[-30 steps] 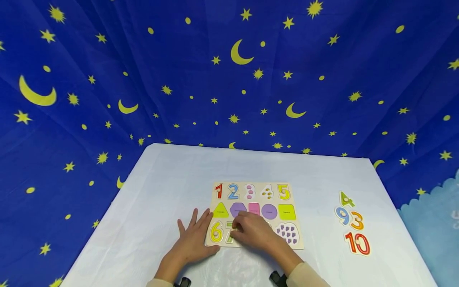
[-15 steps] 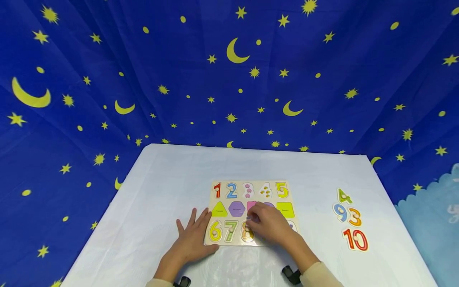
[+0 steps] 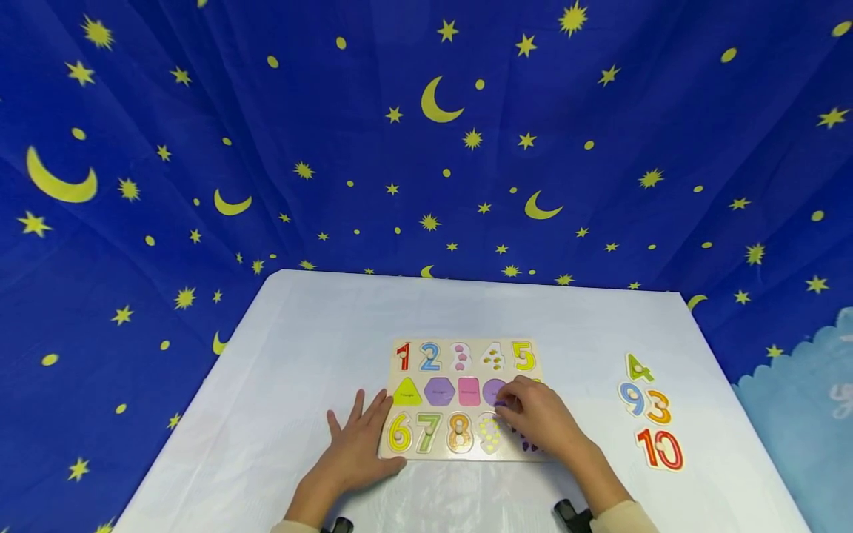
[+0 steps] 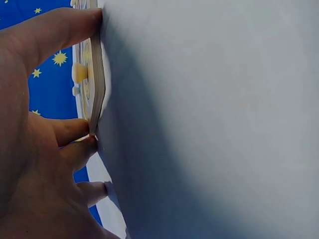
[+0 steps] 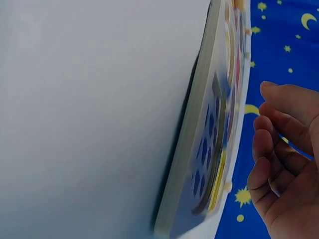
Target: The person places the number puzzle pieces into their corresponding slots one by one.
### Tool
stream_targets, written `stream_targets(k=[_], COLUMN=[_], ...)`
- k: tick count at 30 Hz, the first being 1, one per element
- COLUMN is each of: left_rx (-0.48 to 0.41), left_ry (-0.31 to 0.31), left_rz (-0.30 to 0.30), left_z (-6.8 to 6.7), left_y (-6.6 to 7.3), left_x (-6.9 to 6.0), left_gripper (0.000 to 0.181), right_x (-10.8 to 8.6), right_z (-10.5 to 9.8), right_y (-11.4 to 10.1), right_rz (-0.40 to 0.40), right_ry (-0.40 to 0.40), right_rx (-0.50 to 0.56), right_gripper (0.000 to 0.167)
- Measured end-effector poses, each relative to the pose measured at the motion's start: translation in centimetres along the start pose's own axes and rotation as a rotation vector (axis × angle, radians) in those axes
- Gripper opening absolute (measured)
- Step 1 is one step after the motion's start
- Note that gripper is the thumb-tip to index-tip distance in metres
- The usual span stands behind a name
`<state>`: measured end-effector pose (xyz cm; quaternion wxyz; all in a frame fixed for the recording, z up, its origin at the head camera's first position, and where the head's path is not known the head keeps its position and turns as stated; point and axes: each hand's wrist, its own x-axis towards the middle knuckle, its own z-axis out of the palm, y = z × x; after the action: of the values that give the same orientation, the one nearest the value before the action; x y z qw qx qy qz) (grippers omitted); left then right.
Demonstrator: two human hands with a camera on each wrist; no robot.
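A wooden number puzzle board (image 3: 469,455) lies flat on the table. The 1, 2, 5, 6, 7 and the orange 8 (image 3: 460,432) sit in their recesses; those for 3, 4 and 9 show printed pictures. My left hand (image 3: 356,444) is spread at the board's left end. In the left wrist view its thumb (image 4: 65,30) and fingertips touch the board's edge. My right hand (image 3: 543,414) hovers above the board's right part, covering some of the bottom right recess. In the right wrist view its fingers (image 5: 284,134) are loosely bent, with nothing held.
Right of the board lie loose pieces: a green 4 (image 3: 638,368), a blue 9 (image 3: 631,398), an orange 3 (image 3: 658,407) and a red 10 (image 3: 660,449). The white table (image 3: 320,318) ends at a blue star-and-moon cloth (image 3: 373,148).
My right hand has moved right across the board, from beside the 7 past the 8. The 8, hidden by it at first, now shows in its recess. The left hand stays put.
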<state>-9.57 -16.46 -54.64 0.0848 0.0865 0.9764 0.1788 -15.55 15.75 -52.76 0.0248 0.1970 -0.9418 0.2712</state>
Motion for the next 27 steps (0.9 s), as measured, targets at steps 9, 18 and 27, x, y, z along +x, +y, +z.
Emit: stream_targets(k=[9,18,27], left_rx=[0.004,-0.002,-0.004], left_ry=[-0.003,0.0,-0.003], left_rz=[-0.002,0.001,0.001], left_z=[0.2,0.1,0.3], left_y=[-0.2,-0.1,-0.2], left_x=[0.1,0.2,0.2], left_gripper=[0.1,0.1,0.101], right_x=[-0.3,-0.7,-0.9], right_z=[-0.6,-1.5,-2.7], right_y=[1.4,2.5,4.2], right_rz=[0.058,0.132,0.167], right_ry=[-0.025,-0.029,-0.031], right_rx=[-0.007,-0.005,-0.029], right_gripper=[0.016,0.018,0.018])
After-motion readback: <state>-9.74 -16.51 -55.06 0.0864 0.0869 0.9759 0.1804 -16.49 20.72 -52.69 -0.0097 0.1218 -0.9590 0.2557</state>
